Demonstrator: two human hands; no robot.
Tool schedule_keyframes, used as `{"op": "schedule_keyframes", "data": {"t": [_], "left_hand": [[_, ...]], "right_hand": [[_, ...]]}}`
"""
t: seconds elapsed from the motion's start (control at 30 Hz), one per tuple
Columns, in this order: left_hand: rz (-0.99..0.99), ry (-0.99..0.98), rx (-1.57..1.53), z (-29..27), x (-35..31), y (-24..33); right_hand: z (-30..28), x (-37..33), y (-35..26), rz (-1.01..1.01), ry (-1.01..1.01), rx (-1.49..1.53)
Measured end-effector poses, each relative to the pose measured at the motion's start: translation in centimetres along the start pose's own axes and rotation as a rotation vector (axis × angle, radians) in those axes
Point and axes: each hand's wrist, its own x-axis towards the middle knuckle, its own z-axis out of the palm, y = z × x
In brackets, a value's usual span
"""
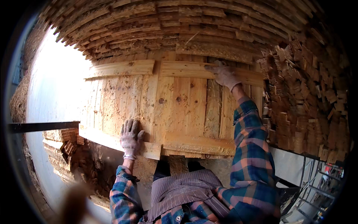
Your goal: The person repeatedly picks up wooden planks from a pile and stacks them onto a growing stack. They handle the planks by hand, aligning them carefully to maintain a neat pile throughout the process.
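Observation:
A layer of pale planks lies side by side in front of me, dusted with wood shavings. My left hand, in a dirty knitted glove, lies flat with fingers apart over the near-left crosswise board and the planks beyond it. Reaching farther out, my gloved right hand grips the far-right crosswise board, its thumb pointing left along the wood and its other fingers partly hidden at the far edge. Another crosswise board lies at the far left, and one more along the near right.
Stacked rough boards rise behind the planks. A tall pile of wood pieces stands on the right. At the left are a dark metal bar and a smaller wood stack. Metal racking shows at lower right.

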Motion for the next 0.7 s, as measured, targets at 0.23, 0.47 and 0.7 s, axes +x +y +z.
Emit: {"op": "schedule_keyframes", "data": {"t": [0.23,0.47,0.7], "left_hand": [[0.014,0.005,-0.017,0.6,-0.2,0.0],[0.318,-0.083,-0.096,-3.9,-2.6,-2.3],[0.285,-0.452,0.182,-3.6,-2.4,-1.5]], "right_hand": [[2.4,-4.8,-1.0,0.049,0.145,0.146],[3.0,-28.4,-11.3,-0.314,-0.276,-0.058],[4.8,-29.9,-10.6,-0.295,-0.105,-0.174]]}}
